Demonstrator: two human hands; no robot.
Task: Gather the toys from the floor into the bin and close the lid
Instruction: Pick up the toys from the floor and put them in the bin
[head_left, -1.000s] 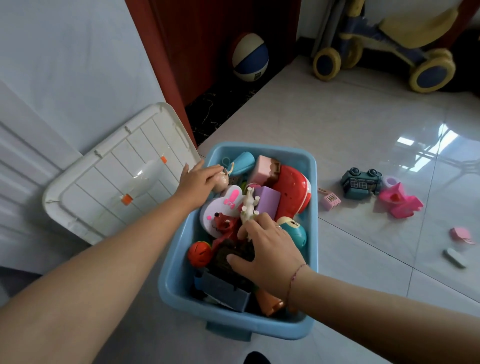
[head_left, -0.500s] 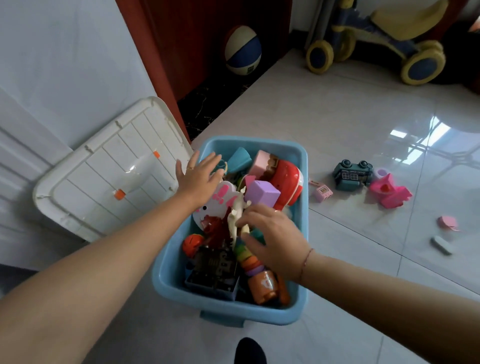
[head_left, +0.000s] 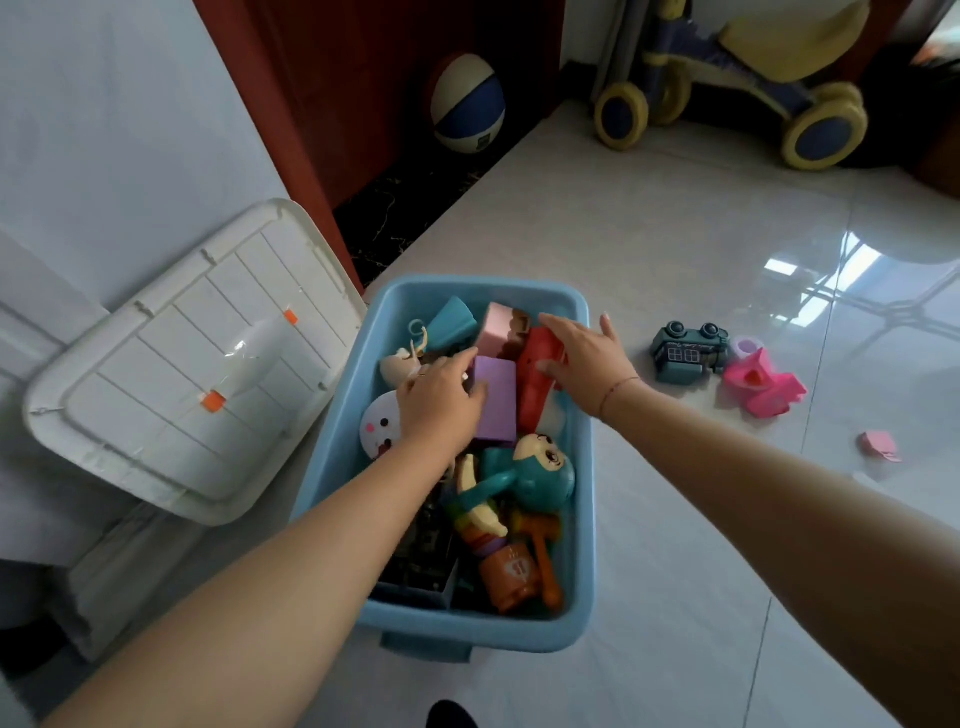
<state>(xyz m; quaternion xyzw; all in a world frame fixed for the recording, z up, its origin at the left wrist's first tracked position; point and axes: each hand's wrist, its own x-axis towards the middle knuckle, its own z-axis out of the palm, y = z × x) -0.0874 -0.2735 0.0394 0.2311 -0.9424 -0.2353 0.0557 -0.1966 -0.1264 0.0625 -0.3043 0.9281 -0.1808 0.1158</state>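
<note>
Glossy, reflective tiled floor. Smooth blue plastic bin, faintly sheeny. White ribbed plastic lid, matt, with clear shiny tape. Smooth plastic toys inside; purple block matt.

- I see a light blue bin and a white lid with orange tabs.
- I see a purple block, red toy and teal monkey.
- I see a ball in navy and cream panels.
</note>
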